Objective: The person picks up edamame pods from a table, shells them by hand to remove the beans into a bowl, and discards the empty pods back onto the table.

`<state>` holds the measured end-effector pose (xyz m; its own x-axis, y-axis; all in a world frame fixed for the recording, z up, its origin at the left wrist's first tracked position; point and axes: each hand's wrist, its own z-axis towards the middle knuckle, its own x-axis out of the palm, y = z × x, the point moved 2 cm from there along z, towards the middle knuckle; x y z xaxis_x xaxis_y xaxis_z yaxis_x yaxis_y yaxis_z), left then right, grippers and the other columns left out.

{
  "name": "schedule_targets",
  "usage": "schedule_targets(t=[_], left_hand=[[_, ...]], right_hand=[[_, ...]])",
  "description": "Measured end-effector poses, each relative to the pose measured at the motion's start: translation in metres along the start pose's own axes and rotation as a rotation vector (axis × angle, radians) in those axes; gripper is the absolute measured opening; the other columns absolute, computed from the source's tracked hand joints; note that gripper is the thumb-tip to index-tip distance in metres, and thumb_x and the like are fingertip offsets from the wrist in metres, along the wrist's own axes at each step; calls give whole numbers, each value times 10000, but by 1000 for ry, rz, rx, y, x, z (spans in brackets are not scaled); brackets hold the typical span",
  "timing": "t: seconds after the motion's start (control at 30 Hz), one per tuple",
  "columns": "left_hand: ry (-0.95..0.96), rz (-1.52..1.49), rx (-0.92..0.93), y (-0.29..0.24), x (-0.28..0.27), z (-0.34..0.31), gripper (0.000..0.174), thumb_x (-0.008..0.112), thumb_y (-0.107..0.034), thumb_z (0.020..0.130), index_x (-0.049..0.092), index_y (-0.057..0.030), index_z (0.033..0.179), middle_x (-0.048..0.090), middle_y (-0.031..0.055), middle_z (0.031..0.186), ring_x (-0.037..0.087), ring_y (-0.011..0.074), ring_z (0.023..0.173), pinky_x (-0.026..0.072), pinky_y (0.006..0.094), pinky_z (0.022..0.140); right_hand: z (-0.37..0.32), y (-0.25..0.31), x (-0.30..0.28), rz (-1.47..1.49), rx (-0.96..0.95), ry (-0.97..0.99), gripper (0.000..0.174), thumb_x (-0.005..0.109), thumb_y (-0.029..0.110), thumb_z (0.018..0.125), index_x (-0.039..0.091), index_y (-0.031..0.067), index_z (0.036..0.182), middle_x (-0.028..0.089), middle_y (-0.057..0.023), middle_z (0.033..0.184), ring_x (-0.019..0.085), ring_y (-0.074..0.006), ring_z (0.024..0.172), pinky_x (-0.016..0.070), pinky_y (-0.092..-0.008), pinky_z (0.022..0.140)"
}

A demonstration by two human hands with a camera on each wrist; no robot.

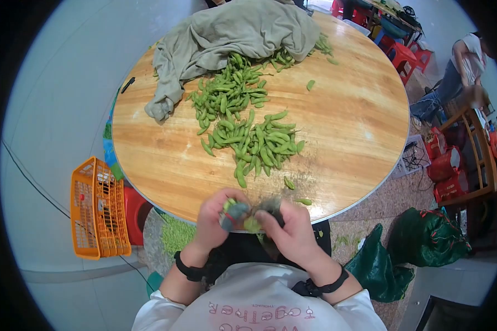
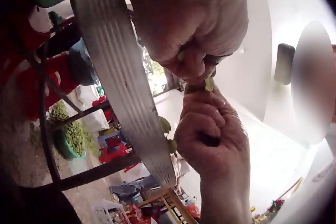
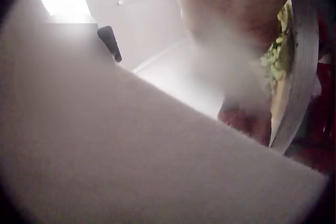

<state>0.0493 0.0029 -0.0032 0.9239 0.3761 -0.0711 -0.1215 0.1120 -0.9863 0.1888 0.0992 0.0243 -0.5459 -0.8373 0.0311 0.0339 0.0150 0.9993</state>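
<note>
Both hands meet just off the table's near edge in the head view. My left hand (image 1: 212,217) curls around green soybean pods, with dark coverings on its fingertips. The right hand (image 1: 294,234) has a dark thumb covering and pinches a soybean pod (image 1: 252,224) between the two hands. From below, the left wrist view has the fingers of both hands together at a small piece of pod (image 2: 209,85). A loose pile of soybean pods (image 1: 254,140) lies on the table (image 1: 353,121) ahead of them. In the right wrist view, a pale blurred surface covers most of the scene.
A grey-green cloth (image 1: 237,30) covers the far pods. Shelled beans (image 1: 176,234) lie low at the left, near an orange basket (image 1: 99,209) and a red stool (image 1: 135,212). Green sacks (image 1: 425,240) stand on the right floor. A person (image 1: 453,77) is at the far right.
</note>
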Motion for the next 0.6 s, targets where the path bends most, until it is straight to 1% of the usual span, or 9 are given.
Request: schedule_targets(t=[0.07,0.1,0.17,0.27,0.33,0.4,0.47,0.57,0.6], left_hand=[[-261,-425,-199,8,-9,4,222,513,57,778,515,-42,976,553,17,824,485,57,639,359,145,522],[-267,-427,-200,8,-13,4,222,513,57,778,515,-42,976,553,17,824,485,57,639,359,145,522],[-325,-490,-162,8,-22,4,272,484,90,766,497,-47,1000,539,23,818,460,57,629,332,137,514],[-305,-527,-147,9,-18,5,258,473,80,765,500,-49,987,534,23,817,462,56,672,346,137,545],[-271,-606,-156,9,-14,5,259,479,74,762,500,-49,989,532,24,822,462,56,688,352,139,555],[-406,-470,-171,2,-12,9,69,463,-67,873,489,-56,936,519,30,766,422,54,583,285,144,466],[-428,-493,-164,4,-25,9,79,458,-68,873,489,-53,944,519,30,768,424,55,589,287,145,470],[-438,-519,-160,6,-35,8,100,453,-65,870,491,-45,960,516,28,768,427,58,597,286,145,472],[-422,-528,-161,6,-35,7,112,454,-62,866,492,-40,969,514,26,767,427,60,599,283,144,469]], right_hand=[[-8,6,-13,-297,-92,398,168,625,167,802,593,27,889,577,-156,649,585,-285,573,450,-348,535],[-12,11,-23,-297,-89,405,168,625,167,802,593,27,889,577,-156,649,585,-285,573,450,-348,535],[-19,27,-45,-656,-4,-9,220,637,204,791,587,19,899,584,-156,636,588,-317,586,457,-372,531],[-16,2,-64,-1007,18,-194,279,660,232,765,569,15,914,588,-171,650,587,-344,606,462,-398,542],[-20,-9,-56,-1042,27,-193,263,661,229,764,572,15,889,588,-177,660,587,-346,615,462,-397,546],[-22,-11,-57,-1081,35,-192,249,662,226,764,575,16,864,588,-183,671,588,-348,624,461,-395,549],[-25,-8,-57,-730,-43,397,219,653,205,772,583,6,831,575,-192,669,574,-348,600,454,-380,541],[-11,26,-53,-534,40,346,202,642,187,778,592,-2,825,558,-196,651,552,-346,574,442,-361,531],[-4,10,-57,-567,90,65,199,637,173,777,596,-3,861,545,-186,629,534,-341,557,435,-346,525]])
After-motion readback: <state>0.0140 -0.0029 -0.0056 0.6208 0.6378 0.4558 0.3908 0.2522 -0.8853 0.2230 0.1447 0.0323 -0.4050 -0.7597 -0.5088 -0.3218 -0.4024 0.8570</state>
